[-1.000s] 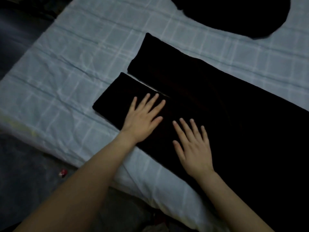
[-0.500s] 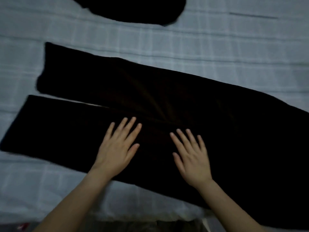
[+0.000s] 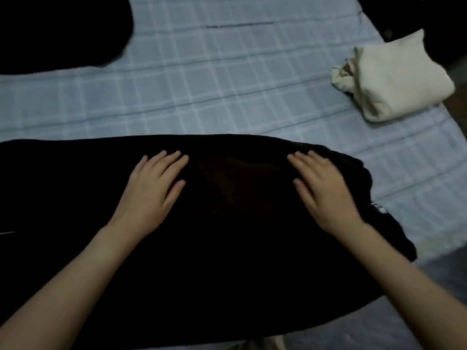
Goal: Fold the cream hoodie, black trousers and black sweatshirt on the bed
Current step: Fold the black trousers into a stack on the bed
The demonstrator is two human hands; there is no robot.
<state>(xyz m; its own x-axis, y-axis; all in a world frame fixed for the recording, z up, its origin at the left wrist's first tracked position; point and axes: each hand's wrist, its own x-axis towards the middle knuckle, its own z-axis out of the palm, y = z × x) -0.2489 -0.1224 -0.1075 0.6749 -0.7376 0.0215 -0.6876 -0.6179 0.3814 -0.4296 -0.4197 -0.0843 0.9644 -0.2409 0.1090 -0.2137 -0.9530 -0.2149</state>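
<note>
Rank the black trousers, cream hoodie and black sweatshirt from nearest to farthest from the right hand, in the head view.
1. Black trousers: directly under the right hand, which lies flat on them.
2. Cream hoodie: folded, beyond it to the right.
3. Black sweatshirt: far left corner.

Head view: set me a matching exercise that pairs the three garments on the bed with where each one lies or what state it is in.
Things:
1. cream hoodie
2. black trousers
3. black sweatshirt

Places or states:
A. at the far left of the bed, cut off by the picture's edge
B. a folded bundle near the bed's far right edge
C. spread out under the flat left hand and right hand

Pairs: 1-B; 2-C; 3-A.
</note>
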